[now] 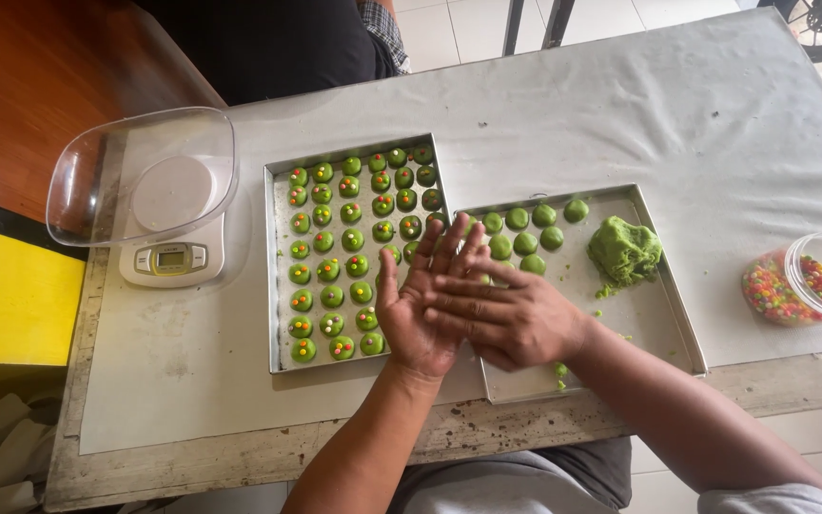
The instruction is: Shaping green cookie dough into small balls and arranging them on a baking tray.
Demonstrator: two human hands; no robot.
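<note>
My left hand lies palm up with fingers spread, and my right hand presses flat across it, palm down. Whatever is between the palms is hidden. Both hands hover over the gap between two metal trays. The left tray holds several rows of small green dough balls topped with coloured sprinkles. The right tray holds a few plain green balls along its far edge and a lump of green dough.
A kitchen scale with a clear plastic bowl stands at the left on the grey table cover. A clear tub of coloured sprinkles lies at the right. Another person in dark clothing stands beyond the table.
</note>
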